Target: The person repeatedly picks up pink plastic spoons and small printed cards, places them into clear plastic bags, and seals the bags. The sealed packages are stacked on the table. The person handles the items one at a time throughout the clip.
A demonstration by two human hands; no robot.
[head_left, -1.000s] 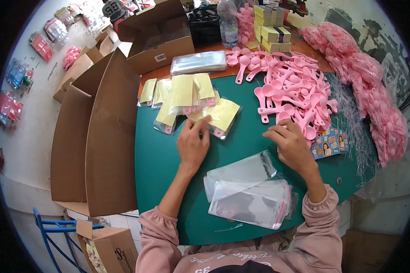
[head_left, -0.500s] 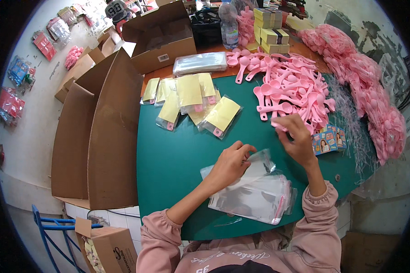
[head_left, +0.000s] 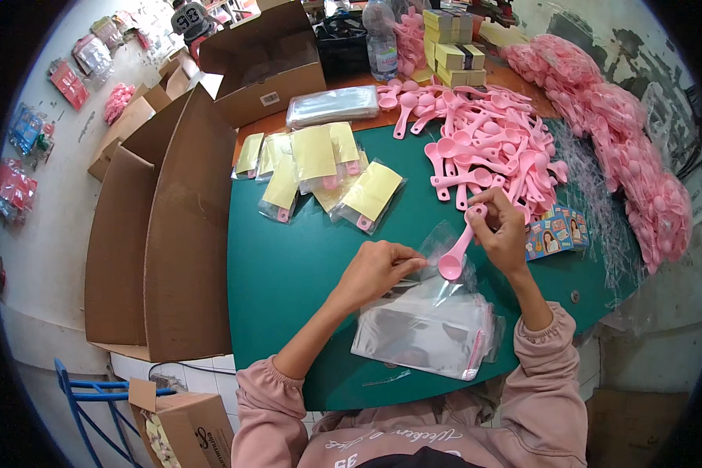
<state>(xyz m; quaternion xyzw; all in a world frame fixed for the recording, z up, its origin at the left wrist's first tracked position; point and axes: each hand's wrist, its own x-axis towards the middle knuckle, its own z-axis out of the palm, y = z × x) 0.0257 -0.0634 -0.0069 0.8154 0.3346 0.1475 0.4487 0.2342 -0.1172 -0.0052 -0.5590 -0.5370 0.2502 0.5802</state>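
My right hand (head_left: 501, 234) pinches a pink measuring spoon (head_left: 458, 253) by the end of its handle, its bowl pointing down toward me. Closed at the fingertips, my left hand (head_left: 381, 269) grips the edge of a clear plastic bag (head_left: 444, 243). The spoon's bowl hangs at this bag; whether it is inside or in front I cannot tell. Beneath lies a stack of clear plastic bags (head_left: 417, 335) on the green table top (head_left: 288, 273). A heap of pink spoons (head_left: 491, 148) spreads beyond my right hand. Printed cards (head_left: 555, 236) lie beside my right wrist.
Filled bags with yellow cards (head_left: 313, 156) lie at the far left of the table. Behind them are a bundle of clear bags (head_left: 332, 107), a water bottle (head_left: 381, 43) and yellow card stacks (head_left: 456, 56). Large cardboard boxes (head_left: 191, 226) stand left; bagged pink spoons (head_left: 608, 117) line the right.
My right hand has drawn a pink spoon away from the heap and turned it toward the bag. My left hand has lifted a clear bag's edge off the stack.
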